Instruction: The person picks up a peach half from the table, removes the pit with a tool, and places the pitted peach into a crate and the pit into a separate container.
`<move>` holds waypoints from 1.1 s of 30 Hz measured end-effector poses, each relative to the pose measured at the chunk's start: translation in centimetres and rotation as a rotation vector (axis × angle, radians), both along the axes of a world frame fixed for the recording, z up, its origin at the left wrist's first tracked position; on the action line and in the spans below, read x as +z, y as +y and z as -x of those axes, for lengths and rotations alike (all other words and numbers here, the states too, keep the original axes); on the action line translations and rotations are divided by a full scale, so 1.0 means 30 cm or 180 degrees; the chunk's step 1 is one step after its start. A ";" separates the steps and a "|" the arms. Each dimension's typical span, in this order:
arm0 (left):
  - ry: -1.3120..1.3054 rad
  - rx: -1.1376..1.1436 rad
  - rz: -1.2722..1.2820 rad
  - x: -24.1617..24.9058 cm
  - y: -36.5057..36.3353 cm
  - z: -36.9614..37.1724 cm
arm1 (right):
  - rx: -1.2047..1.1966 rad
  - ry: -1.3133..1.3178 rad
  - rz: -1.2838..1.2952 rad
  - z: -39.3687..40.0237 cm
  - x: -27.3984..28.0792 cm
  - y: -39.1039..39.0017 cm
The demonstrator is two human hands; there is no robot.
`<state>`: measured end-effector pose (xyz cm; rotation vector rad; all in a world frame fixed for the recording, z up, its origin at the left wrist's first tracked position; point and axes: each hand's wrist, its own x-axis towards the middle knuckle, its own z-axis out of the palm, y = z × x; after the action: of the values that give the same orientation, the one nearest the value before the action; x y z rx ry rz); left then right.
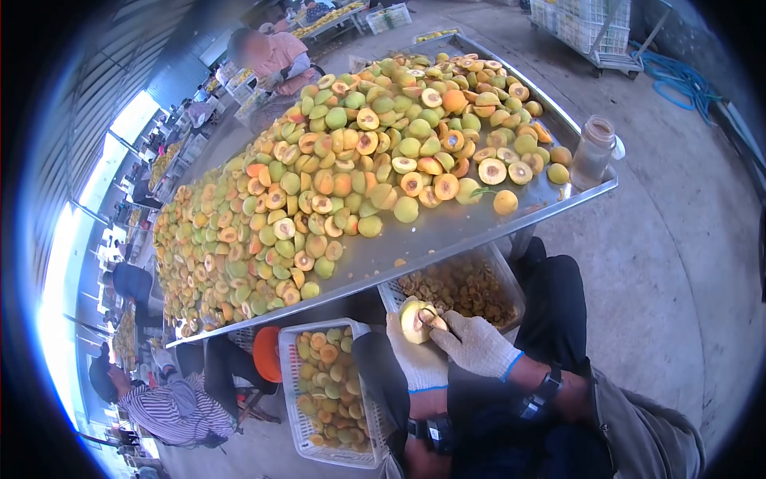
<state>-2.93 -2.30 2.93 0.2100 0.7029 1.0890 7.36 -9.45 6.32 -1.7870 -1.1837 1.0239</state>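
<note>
In a white knitted glove, my left hand (416, 357) holds a halved fruit (417, 321) with its pale cut face up. My right hand (476, 345), gloved too, is closed at the fruit's right edge; a small dark curved thing shows at its fingertips, too small to name. Both hands are over my lap, just below a white crate of brown pits or scraps (515, 297). Beyond them, a metal table (447, 239) bears a large heap of halved green and orange fruit (351, 160).
A white crate (289, 399) of fruit halves stands at lower left, beside an orange round object (267, 354). A jar (593, 153) stands at the table's right corner. Co-workers (179, 407) sit to the left and behind the table. A crate trolley (614, 57) and blue hose (678, 80) are at upper right.
</note>
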 end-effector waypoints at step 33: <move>0.0604 -0.0168 -0.0695 0.064 -0.037 -0.004 | 0.0718 0.0100 -0.0161 -0.030 0.029 -0.027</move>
<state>-2.80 -3.42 4.85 0.5216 0.7424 1.1043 8.27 -10.26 7.20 -1.6191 -1.4026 1.1350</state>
